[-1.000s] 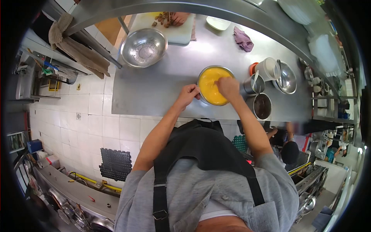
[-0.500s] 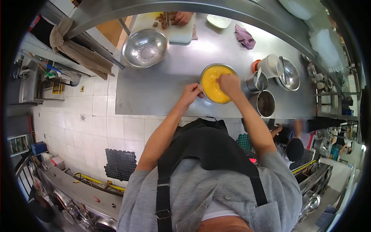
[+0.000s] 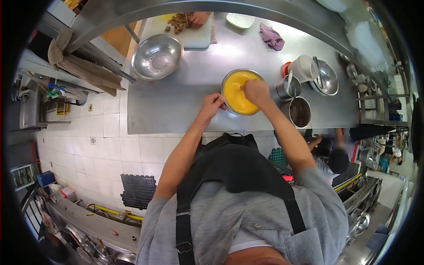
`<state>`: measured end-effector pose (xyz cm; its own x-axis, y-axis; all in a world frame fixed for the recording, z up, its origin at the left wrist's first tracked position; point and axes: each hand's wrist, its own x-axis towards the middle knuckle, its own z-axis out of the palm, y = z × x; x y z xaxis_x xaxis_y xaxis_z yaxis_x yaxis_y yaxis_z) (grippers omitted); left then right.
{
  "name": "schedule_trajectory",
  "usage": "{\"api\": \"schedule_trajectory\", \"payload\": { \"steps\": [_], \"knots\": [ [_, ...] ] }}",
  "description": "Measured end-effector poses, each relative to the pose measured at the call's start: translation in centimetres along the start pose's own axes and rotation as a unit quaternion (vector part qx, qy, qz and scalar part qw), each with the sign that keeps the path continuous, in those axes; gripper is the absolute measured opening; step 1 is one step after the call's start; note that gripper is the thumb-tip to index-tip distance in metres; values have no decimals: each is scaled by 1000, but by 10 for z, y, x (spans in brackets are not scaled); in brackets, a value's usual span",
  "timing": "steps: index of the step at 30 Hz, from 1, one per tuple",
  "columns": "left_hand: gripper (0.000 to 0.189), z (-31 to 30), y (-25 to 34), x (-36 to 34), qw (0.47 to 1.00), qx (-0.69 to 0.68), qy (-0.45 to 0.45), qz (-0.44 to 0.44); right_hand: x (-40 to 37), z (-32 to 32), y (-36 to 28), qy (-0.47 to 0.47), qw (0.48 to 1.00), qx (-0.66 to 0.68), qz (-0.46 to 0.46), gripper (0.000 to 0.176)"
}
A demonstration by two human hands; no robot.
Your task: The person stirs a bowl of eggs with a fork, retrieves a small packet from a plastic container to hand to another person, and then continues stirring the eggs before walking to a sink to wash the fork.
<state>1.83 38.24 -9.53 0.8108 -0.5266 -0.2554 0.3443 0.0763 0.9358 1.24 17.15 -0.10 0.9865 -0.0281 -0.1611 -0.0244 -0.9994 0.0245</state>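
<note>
Clerk: Kitchen counter (image 3: 176, 101), stainless steel, pale tiled floor below. Item one: bowl (image 3: 234, 95) of yellow mixture, stood mid-counter, near the front edge.

Checker: Hands?

Clerk: Left hand (image 3: 212, 105), fingers closed on the bowl's near-left rim. Right hand (image 3: 255, 91), clenched over the mixture at the bowl's right side. Whatever it gripped was hidden under the fist.

Checker: Handling note?

Clerk: Judged only. The rim grip needed to be firm, so the bowl would not slide or spin on smooth steel. The working hand was best confined low, inside the wall, since the mixture sat fairly high and could slop over.

Checker: Neighbours?

Clerk: Steel cup (image 3: 286, 88) with a spoon handle, just beside the bowl on the right. Dark-filled pot (image 3: 300, 112), near the right forearm. White tub (image 3: 304, 68) and steel pan (image 3: 326, 77), further right. Large steel bowl (image 3: 157, 56), well apart, back left. Cutting board (image 3: 192, 37) at the far edge, with brown pieces and another person's hand (image 3: 198, 18) on it. White dish (image 3: 240, 20) and purple cloth (image 3: 271, 39), at the back.

Checker: Obstructions?

Clerk: Nothing lay between the hands and the bowl. Crowding was on the right: the cup and pot were judged the likeliest things to be knocked by a swinging forearm.
</note>
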Motion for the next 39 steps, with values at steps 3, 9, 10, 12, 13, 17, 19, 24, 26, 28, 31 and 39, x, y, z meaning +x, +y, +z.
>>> {"api": "schedule_trajectory", "payload": {
  "steps": [3,9,10,12,13,17,19,24,26,28,31,39],
  "knots": [
    [22,-1,-3,2,1000,11,5,3,8,-1,38,15,998,-11,53,26],
    [23,4,11,-3,999,8,25,-23,-40,-14,26,-57,997,-41,-33,31],
    [22,4,9,-2,1000,4,23,-21,-37,-17,8,-49,997,-30,-48,31],
    [22,1,4,-2,1000,0,16,-18,-26,-12,-1,-30,999,0,-31,31],
    [21,0,3,-2,1000,3,16,-21,-5,-4,6,-19,1000,18,0,31],
    [21,1,5,-1,999,19,13,-24,-6,-11,43,-25,997,-11,76,26],
    [21,0,8,-4,999,20,17,-23,-33,-17,45,-42,998,-34,42,26],
    [22,3,11,-4,999,-10,21,-29,-48,-18,-4,-51,997,-21,-53,22],
    [23,1,10,-3,999,-6,17,-33,-16,-14,-15,-30,999,-13,-38,20],
    [23,2,11,-4,999,-1,14,-31,10,-8,5,18,999,-24,-10,19],
    [23,2,16,-4,1000,7,17,-21,1,-10,42,20,998,-58,17,22],
    [22,4,10,-4,999,-7,25,-41,-46,-19,-18,-9,996,-22,-84,16]
  ]
}}
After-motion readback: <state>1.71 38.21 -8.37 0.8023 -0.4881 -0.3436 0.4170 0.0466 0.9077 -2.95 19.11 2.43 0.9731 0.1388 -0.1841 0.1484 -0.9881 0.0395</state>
